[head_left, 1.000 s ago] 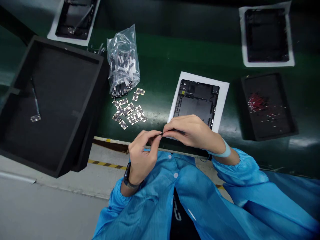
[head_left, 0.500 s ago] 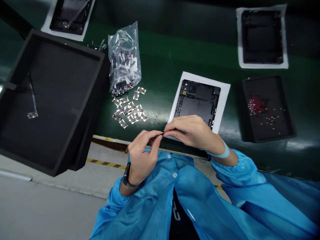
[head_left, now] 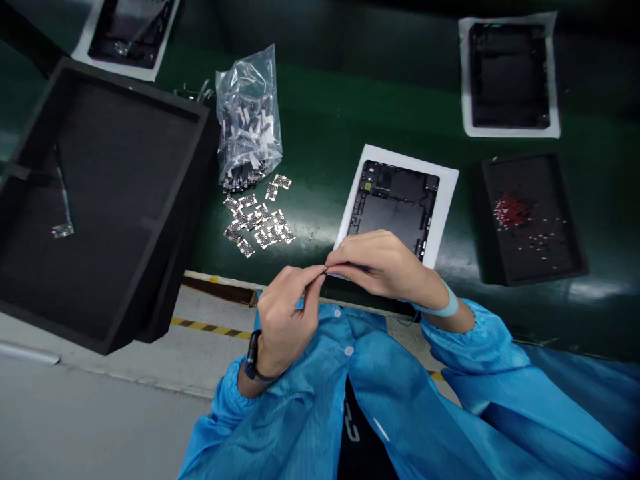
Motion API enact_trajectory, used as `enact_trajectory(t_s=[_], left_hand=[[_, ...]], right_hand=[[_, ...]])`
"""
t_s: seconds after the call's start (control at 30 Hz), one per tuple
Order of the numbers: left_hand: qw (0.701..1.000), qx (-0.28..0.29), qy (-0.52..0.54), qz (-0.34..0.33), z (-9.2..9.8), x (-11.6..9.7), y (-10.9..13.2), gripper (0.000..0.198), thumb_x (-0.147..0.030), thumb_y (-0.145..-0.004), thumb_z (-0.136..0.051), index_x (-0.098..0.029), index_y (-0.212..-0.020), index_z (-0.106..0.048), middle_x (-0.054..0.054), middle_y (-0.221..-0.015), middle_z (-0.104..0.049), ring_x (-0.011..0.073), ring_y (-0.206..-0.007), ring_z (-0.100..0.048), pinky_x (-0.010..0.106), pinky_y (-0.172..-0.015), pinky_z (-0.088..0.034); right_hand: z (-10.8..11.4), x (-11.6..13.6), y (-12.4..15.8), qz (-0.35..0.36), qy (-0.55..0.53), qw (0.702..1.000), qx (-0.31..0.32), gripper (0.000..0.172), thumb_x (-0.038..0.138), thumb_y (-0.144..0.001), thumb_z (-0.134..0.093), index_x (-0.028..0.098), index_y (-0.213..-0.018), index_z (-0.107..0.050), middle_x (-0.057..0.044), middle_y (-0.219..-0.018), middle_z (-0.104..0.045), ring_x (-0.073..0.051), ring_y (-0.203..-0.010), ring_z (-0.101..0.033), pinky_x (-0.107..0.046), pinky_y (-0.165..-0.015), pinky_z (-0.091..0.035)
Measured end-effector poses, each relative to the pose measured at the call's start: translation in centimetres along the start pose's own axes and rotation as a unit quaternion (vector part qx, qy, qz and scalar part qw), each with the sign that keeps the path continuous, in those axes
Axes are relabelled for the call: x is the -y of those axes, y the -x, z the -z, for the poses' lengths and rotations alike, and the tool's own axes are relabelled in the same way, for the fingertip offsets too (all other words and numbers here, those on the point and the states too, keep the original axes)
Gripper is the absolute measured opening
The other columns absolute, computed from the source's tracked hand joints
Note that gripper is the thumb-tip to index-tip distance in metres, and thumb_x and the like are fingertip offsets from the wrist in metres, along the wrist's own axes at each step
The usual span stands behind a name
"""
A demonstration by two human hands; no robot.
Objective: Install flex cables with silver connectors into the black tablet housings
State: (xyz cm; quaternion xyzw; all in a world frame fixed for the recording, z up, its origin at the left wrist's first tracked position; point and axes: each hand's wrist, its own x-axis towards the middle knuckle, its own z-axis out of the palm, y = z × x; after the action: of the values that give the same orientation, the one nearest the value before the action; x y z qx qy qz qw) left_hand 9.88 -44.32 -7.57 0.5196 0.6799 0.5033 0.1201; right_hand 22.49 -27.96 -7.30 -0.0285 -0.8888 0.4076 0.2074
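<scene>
My left hand point(head_left: 285, 320) and my right hand point(head_left: 380, 263) meet at their fingertips, pinching a thin dark strip point(head_left: 324, 269) too small to identify. My right hand lies over the lower edge of a black device back housing point(head_left: 393, 207), which sits on a white paper sheet point(head_left: 447, 200). A loose group of small circuit boards point(head_left: 257, 227) lies left of the sheet, below a clear plastic bag point(head_left: 247, 117) filled with dark parts.
A black foam tray point(head_left: 135, 83) at left holds a flex cable part point(head_left: 63, 223). A black tray point(head_left: 535, 177) at right holds red and pale bits. Further housings on paper point(head_left: 507, 73) lie beyond. The bench's front edge point(head_left: 215, 281) runs below.
The view has drifted slightly, shifting the far items left in frame. My left hand's fingers have turned a little around the strip; both hands stay together.
</scene>
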Motion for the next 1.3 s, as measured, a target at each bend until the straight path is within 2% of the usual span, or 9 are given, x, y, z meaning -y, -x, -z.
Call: enact_trajectory(t_s=[0.1, 0.27, 0.5, 0.67, 0.87, 1.07, 1.17, 1.23, 1.3], left_hand=[[0.999, 0.032, 0.004, 0.002, 0.3, -0.1, 0.2, 0.029, -0.002, -0.091, -0.064, -0.019, -0.113, -0.07, 0.003, -0.094, -0.074, 0.014, -0.084, -0.069, 0.027, -0.077, -0.056], [0.999, 0.042, -0.005, 0.01, 0.7, -0.2, 0.3, 0.028, -0.001, -0.09, -0.065, -0.018, -0.11, -0.071, 0.003, -0.09, -0.073, 0.0128, -0.079, -0.067, 0.025, -0.073, -0.054], [0.994, 0.067, 0.031, 0.085, 1.2, -0.1, -0.6, 0.017, -0.011, -0.09, -0.071, -0.022, -0.103, -0.074, -0.001, -0.084, -0.073, 0.0104, -0.071, -0.068, 0.021, -0.064, -0.054], [0.995, 0.068, 0.031, 0.071, 0.8, -0.3, -0.8, 0.018, -0.01, -0.09, -0.069, -0.021, -0.104, -0.074, 0.0, -0.085, -0.073, 0.0115, -0.073, -0.067, 0.022, -0.067, -0.055], [0.994, 0.104, 0.032, 0.02, 0.6, -0.6, -0.8, 0.024, -0.005, -0.09, -0.066, -0.02, -0.108, -0.074, 0.002, -0.089, -0.073, 0.0124, -0.079, -0.068, 0.024, -0.074, -0.055], [0.995, 0.103, 0.017, -0.008, 0.4, 0.7, -2.6, 0.02, -0.008, -0.089, -0.07, -0.022, -0.103, -0.077, 0.004, -0.104, -0.074, 0.0165, -0.095, -0.07, 0.03, -0.086, -0.056], [0.995, 0.089, -0.018, -0.033, 0.6, 1.9, -4.0, 0.014, -0.014, -0.088, -0.074, -0.023, -0.096, -0.08, 0.004, -0.097, -0.073, 0.0172, -0.09, -0.069, 0.03, -0.081, -0.057], [0.996, 0.094, -0.005, 0.002, 1.2, 2.6, -4.5, 0.013, -0.017, -0.087, -0.075, -0.024, -0.095, -0.081, 0.002, -0.087, -0.075, 0.0161, -0.079, -0.07, 0.029, -0.075, -0.057], [0.993, 0.094, 0.033, 0.07, 2.2, 3.2, -4.8, 0.013, -0.018, -0.085, -0.078, -0.024, -0.096, -0.081, 0.002, -0.084, -0.077, 0.0169, -0.074, -0.072, 0.029, -0.072, -0.06]], right_hand=[[0.3, 0.1, 0.0, -0.007, -0.017, 1.0, 0.025, 0.013, 0.023, -0.102, -0.057, 0.016, -0.097, -0.066, -0.004, -0.082, -0.07, -0.013, -0.072, -0.063, -0.025, -0.067, -0.046], [0.3, 0.0, 0.1, -0.018, -0.031, 0.998, 0.056, 0.015, 0.023, -0.102, -0.055, 0.018, -0.09, -0.063, -0.001, -0.076, -0.068, -0.011, -0.065, -0.06, -0.024, -0.062, -0.041], [0.6, 0.2, 0.6, -0.046, -0.029, 0.997, 0.058, 0.015, 0.028, -0.103, -0.058, 0.017, -0.097, -0.066, -0.002, -0.079, -0.072, -0.012, -0.066, -0.064, -0.024, -0.063, -0.042], [1.2, 0.7, 0.9, -0.073, -0.042, 0.995, 0.061, 0.011, 0.025, -0.101, -0.061, 0.017, -0.097, -0.068, -0.002, -0.082, -0.074, -0.012, -0.068, -0.065, -0.023, -0.064, -0.043], [1.3, 0.4, 1.2, -0.047, -0.035, 0.998, 0.039, 0.013, 0.023, -0.1, -0.058, 0.017, -0.093, -0.067, -0.002, -0.079, -0.072, -0.011, -0.065, -0.062, -0.024, -0.062, -0.041], [0.4, 0.8, 1.6, -0.047, 0.083, 0.995, 0.031, 0.022, 0.025, -0.104, -0.05, 0.017, -0.094, -0.067, -0.003, -0.082, -0.072, -0.014, -0.072, -0.066, -0.026, -0.067, -0.044], [2.8, 1.2, 2.1, -0.042, 0.156, 0.987, 0.021, 0.022, 0.031, -0.104, -0.053, 0.016, -0.102, -0.068, -0.009, -0.098, -0.074, -0.02, -0.093, -0.069, -0.032, -0.083, -0.051], [6.7, 0.5, 3.5, -0.075, 0.191, 0.979, -0.012, 0.027, 0.038, -0.102, -0.057, 0.016, -0.112, -0.069, -0.013, -0.113, -0.073, -0.025, -0.109, -0.066, -0.04, -0.095, -0.05], [12.0, -1.3, 6.5, -0.188, 0.234, 0.95, -0.089, 0.03, 0.04, -0.099, -0.059, 0.017, -0.117, -0.069, -0.013, -0.117, -0.072, -0.027, -0.109, -0.066, -0.042, -0.094, -0.051]])
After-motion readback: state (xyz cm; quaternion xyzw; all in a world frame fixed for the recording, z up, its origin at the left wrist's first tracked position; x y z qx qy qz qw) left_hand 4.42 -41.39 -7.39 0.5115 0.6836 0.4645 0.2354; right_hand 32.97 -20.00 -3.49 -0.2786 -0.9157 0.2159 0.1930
